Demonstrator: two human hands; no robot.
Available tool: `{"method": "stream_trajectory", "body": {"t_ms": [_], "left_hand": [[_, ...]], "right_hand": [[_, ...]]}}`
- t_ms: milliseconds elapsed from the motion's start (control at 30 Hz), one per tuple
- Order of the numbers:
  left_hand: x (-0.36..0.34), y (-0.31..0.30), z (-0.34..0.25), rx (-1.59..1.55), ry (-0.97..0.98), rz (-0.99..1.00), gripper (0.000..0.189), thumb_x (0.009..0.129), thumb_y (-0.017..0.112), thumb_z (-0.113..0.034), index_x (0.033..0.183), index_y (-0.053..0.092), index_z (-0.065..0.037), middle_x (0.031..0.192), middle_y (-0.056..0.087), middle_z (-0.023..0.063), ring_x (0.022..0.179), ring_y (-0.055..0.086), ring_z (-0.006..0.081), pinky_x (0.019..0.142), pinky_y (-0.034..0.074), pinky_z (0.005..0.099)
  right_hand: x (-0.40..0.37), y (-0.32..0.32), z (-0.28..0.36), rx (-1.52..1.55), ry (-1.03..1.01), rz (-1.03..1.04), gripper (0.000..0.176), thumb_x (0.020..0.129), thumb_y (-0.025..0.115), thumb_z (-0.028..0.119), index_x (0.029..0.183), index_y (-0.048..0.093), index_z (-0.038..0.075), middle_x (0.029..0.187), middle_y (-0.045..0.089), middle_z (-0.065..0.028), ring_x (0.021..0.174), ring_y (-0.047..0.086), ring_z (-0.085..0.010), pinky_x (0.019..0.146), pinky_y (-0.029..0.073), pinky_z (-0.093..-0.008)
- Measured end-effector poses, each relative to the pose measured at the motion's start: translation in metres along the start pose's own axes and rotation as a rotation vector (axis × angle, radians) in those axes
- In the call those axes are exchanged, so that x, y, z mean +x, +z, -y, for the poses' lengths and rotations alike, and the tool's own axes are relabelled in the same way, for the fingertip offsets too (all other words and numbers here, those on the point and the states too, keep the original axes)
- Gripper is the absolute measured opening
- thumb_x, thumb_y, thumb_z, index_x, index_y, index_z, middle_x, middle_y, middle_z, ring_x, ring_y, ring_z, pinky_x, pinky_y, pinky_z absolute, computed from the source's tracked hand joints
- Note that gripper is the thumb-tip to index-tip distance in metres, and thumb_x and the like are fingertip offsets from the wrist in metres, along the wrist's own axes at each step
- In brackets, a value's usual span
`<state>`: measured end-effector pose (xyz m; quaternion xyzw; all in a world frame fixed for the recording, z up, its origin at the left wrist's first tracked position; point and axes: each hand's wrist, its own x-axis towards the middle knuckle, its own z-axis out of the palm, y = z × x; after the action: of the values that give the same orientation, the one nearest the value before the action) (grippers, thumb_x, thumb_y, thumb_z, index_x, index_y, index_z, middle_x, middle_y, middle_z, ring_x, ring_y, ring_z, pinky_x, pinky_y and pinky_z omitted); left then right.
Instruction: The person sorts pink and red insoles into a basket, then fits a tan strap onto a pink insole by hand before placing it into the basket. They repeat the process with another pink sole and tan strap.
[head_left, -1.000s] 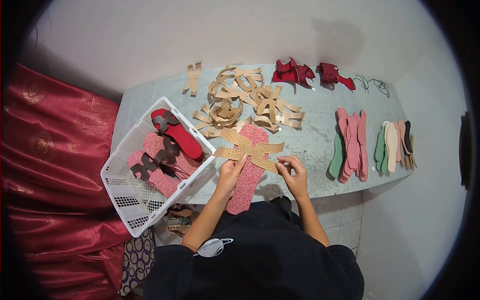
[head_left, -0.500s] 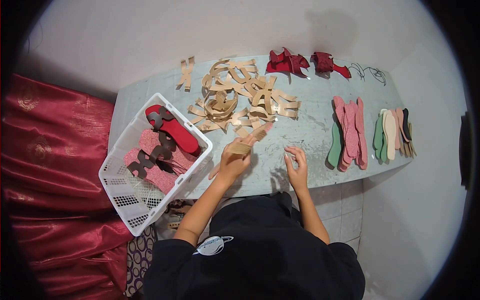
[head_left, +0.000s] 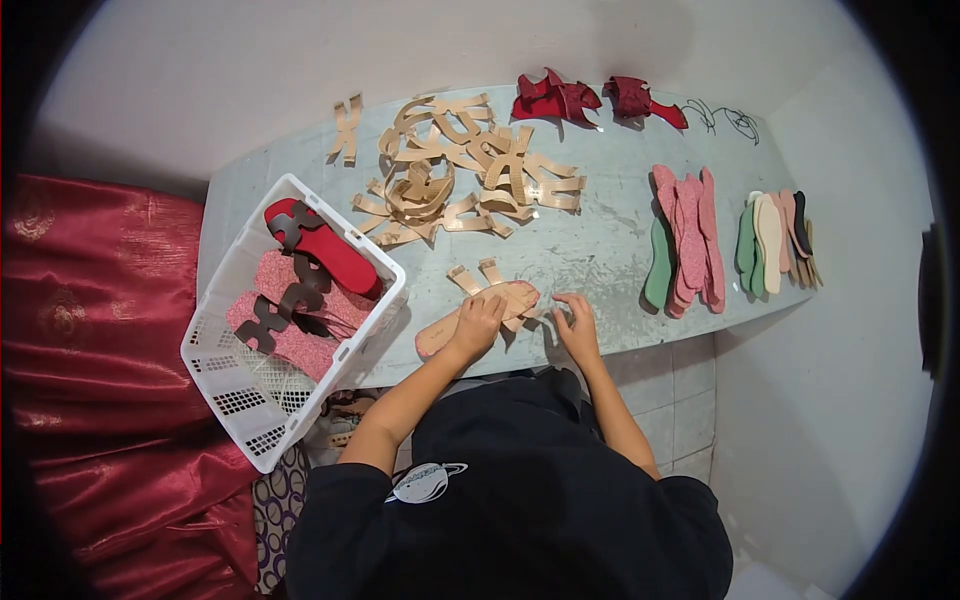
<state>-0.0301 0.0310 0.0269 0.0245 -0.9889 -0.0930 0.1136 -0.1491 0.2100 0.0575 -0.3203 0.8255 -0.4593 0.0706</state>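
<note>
A beige shoe insole [head_left: 440, 334] lies slantwise near the front edge of the table, and a tan sandal strap [head_left: 463, 279] crosses at its front half, its forked ends sticking out above and below. My left hand [head_left: 482, 327] is closed on the insole from above, fingers bent over its middle beside the strap; the fingertips are partly hidden. Just right of the insole's tip, my right hand [head_left: 577, 328] hovers with fingers apart and slightly curled, holding nothing.
Tan straps [head_left: 420, 190] lie heaped behind. Left stands a white plastic basket [head_left: 215, 335] holding a red sandal [head_left: 340, 260] and pink soles [head_left: 310, 350]. Pink soles [head_left: 690, 240] and coloured soles [head_left: 768, 240] are at right, red sandal uppers [head_left: 555, 100] and cords [head_left: 740, 122] at back.
My left hand has set the insole and strap down flat, turning the insole's beige face up. My right hand has moved slightly left and down, closer to the insole's tip. The camera view has shifted.
</note>
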Motion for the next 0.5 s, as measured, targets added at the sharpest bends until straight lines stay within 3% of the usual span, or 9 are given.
{"method": "stream_trajectory", "body": {"t_ms": [33,200,333,500], "left_hand": [[-0.002,0.002,-0.001,-0.003,-0.002,0.002,0.041,0.070,0.056,-0.011,0.109,0.055,0.000,0.104,0.057,0.0111,0.088,0.055,0.0267,0.073,0.043,0.0361],[-0.011,0.022,0.005,-0.109,0.080,-0.043,0.048,0.071,0.051,-0.007,0.116,0.048,0.008,0.112,0.052,0.0206,0.108,0.048,0.0359,0.096,0.035,0.0410],[-0.016,0.022,0.006,-0.120,0.097,0.030,0.046,0.073,0.052,-0.008,0.116,0.047,0.008,0.114,0.050,0.0249,0.110,0.045,0.0389,0.099,0.033,0.0433],[-0.017,0.005,0.015,-0.398,0.139,0.062,0.046,0.076,0.053,-0.008,0.120,0.046,0.004,0.118,0.047,0.0246,0.115,0.043,0.0376,0.099,0.034,0.0420]], "right_hand": [[-0.001,-0.001,-0.001,-0.002,0.002,0.003,0.021,0.078,0.058,0.007,0.099,0.060,0.006,0.101,0.055,-0.0117,0.097,0.051,-0.0293,0.083,0.039,-0.0344],[-0.004,-0.007,-0.004,-0.022,-0.026,0.264,0.035,0.067,0.058,-0.001,0.101,0.060,0.008,0.107,0.053,-0.0107,0.098,0.050,-0.0308,0.088,0.038,-0.0373],[-0.007,-0.004,-0.006,-0.109,-0.058,0.330,0.040,0.063,0.056,-0.005,0.098,0.062,0.012,0.100,0.054,-0.0092,0.094,0.051,-0.0295,0.083,0.041,-0.0374],[-0.007,-0.005,-0.015,-0.195,-0.127,0.401,0.041,0.062,0.058,-0.005,0.096,0.064,0.016,0.099,0.055,-0.0058,0.095,0.052,-0.0264,0.082,0.042,-0.0376]]}}
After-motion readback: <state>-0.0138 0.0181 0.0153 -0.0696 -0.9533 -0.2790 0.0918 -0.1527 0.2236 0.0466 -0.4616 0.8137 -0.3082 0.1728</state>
